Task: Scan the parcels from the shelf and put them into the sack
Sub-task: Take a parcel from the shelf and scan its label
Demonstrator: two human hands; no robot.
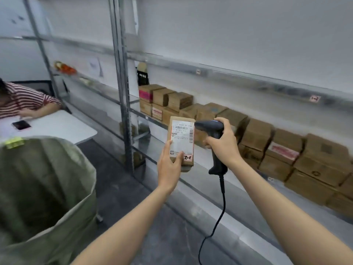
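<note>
Head cam | left hand [169,167] grips small parcel [182,142] upright by its lower end | right hand [222,144] clenches scanner [214,134] beside label | looks light, stiff cardboard, easy one-hander | sack [47,188] open at left

The left hand [169,165] held a labelled parcel [182,142] upright; the right hand [222,144] gripped a scanner [214,132] just beside it; a green sack [45,190] stood open near left; boxes [267,146] lined the shelf [219,186] right.

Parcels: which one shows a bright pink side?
The parcel at the row's left end, top layer; the others show only brown card or white labels.
</note>
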